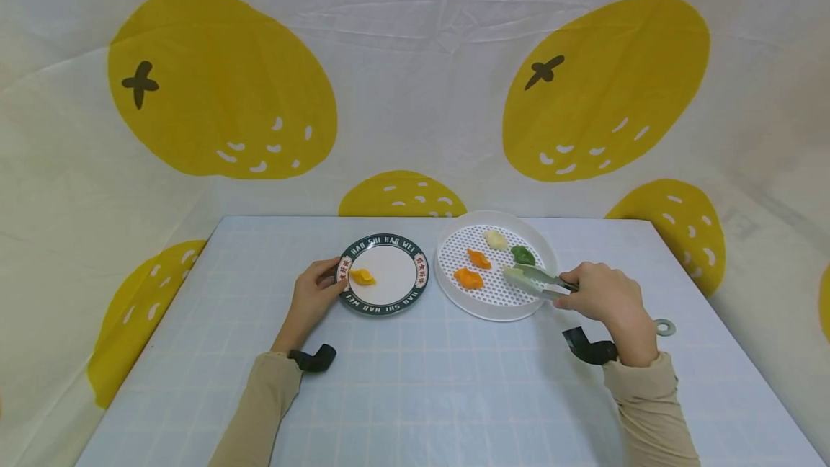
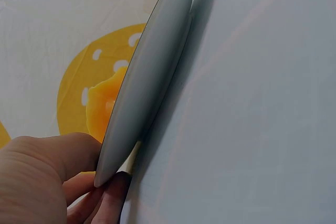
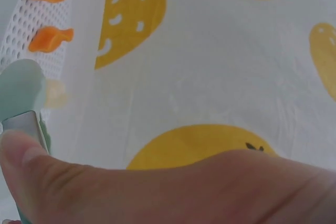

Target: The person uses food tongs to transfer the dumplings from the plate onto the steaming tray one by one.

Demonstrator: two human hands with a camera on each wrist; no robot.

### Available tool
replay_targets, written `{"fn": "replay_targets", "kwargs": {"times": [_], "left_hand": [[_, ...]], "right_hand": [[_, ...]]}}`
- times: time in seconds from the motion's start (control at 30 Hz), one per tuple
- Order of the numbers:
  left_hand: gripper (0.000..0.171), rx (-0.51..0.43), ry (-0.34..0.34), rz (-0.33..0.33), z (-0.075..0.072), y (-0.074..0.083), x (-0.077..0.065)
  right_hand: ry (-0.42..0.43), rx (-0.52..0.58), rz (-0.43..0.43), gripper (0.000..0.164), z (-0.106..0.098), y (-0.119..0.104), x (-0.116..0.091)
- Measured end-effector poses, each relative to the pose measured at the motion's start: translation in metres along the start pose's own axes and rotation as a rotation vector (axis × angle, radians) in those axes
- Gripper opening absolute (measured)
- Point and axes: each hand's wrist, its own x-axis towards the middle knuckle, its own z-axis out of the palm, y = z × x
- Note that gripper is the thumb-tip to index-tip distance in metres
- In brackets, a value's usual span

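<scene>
Lower right of frame: right hand (image 1: pixel 612 301) clenched on pale green tongs (image 1: pixel 535 279), tips over round white perforated tray (image 1: pixel 547 254). Centre: left hand (image 1: pixel 315 297) fingers pinching green-rimmed white plate (image 1: pixel 389 306) holding yellow dumpling (image 1: pixel 363 277).

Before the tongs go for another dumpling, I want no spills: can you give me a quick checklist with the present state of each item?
1. Left hand holds the plate by its rim: ok.
2. Plate has free room beside the yellow dumpling: ok.
3. Right hand grips the tongs: ok.
4. Tong tips are over the white perforated tray: ok.
5. Tongs are free of food: cannot tell.
6. Green dumpling lies right by the tips: ok.
</scene>
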Motion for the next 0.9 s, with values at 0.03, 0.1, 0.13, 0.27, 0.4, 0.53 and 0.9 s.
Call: {"fn": "replay_targets", "kwargs": {"times": [0.03,0.1,0.13,0.27,0.4,0.53,0.9], "left_hand": [[0.052,0.0,-0.003,-0.001,0.0,0.0,0.0],[0.052,-0.004,-0.005,-0.004,0.0,0.0,0.0],[0.052,-0.005,-0.004,-0.004,0.0,0.0,0.001],[0.052,-0.003,-0.007,-0.002,0.001,-0.001,0.001],[0.053,-0.007,-0.01,-0.003,0.001,-0.002,0.001],[0.052,-0.011,-0.009,-0.004,0.0,-0.002,0.001],[0.053,0.007,-0.006,0.006,0.0,0.001,-0.001]], "right_hand": [[0.0,0.001,0.0,0.05,0.0,0.0,0.0],[0.0,0.002,-0.001,0.052,0.001,0.0,0.0],[-0.001,0.002,-0.001,0.053,0.001,0.0,0.0],[0.001,-0.005,-0.006,0.058,0.0,0.0,0.0],[0.015,-0.013,-0.007,0.065,-0.001,-0.002,-0.001],[0.038,-0.009,-0.011,0.067,-0.002,-0.005,-0.003],[0.195,0.034,-0.091,0.062,0.0,-0.024,0.002]]}}
